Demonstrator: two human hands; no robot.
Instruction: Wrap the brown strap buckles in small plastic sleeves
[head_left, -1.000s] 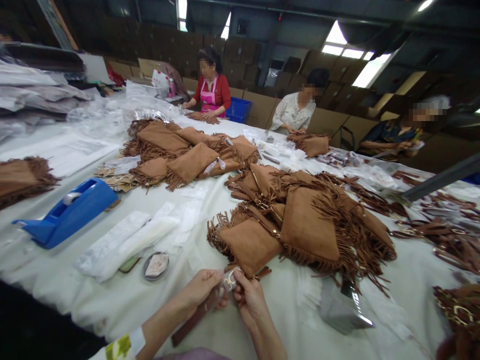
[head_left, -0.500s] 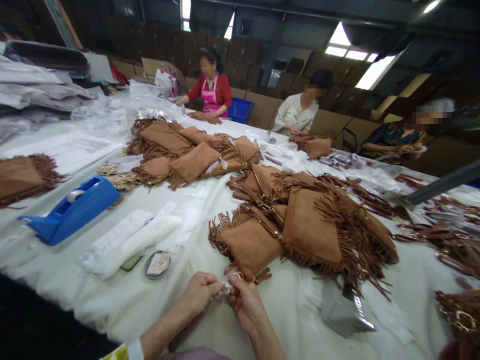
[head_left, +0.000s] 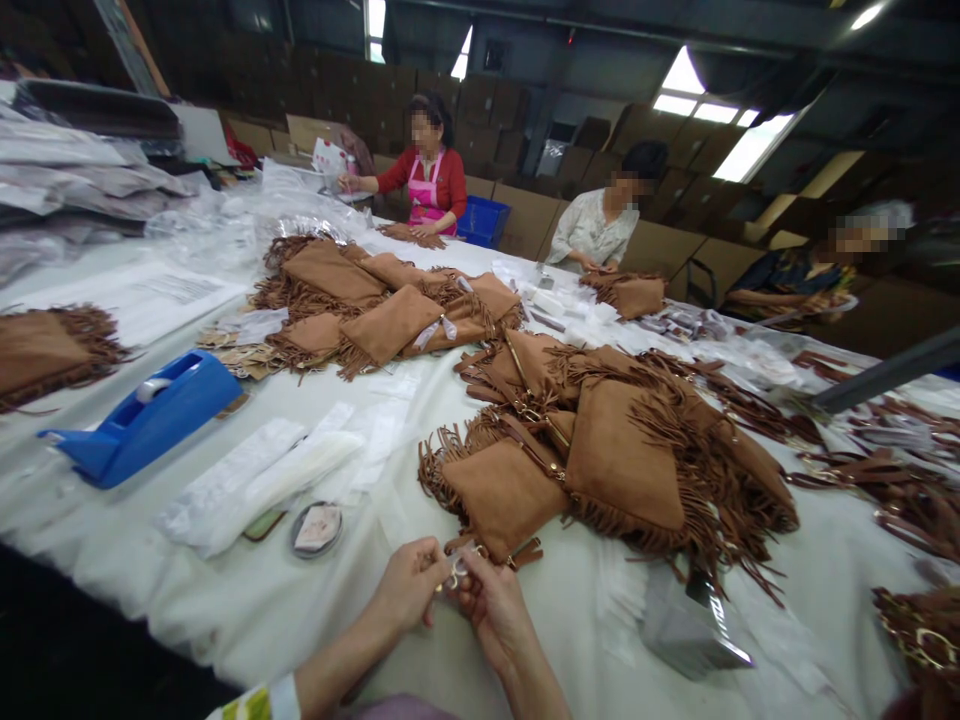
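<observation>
Close in front of me, my left hand (head_left: 412, 583) and my right hand (head_left: 491, 605) meet over a gold metal ring (head_left: 457, 571) that looks partly covered in clear plastic. Thumb and fingers of each hand are closed on this piece, the left from one side and the right from the other. What the ring is fastened to is mostly hidden by the hands. Just beyond my fingertips lies a brown fringed suede bag (head_left: 506, 493), part of a heap with a larger fringed bag (head_left: 624, 452) on top.
A blue tape dispenser (head_left: 154, 415) stands at left, near white plastic strips (head_left: 255, 480) and a small round dish (head_left: 315, 530). A shiny metal block (head_left: 697, 620) sits at right. More bags (head_left: 394, 325) lie farther back. Three people work across the table (head_left: 360, 570).
My left hand has turned slightly and its fingers have shifted around the ring. The co-worker in red has raised an arm toward a pink bottle.
</observation>
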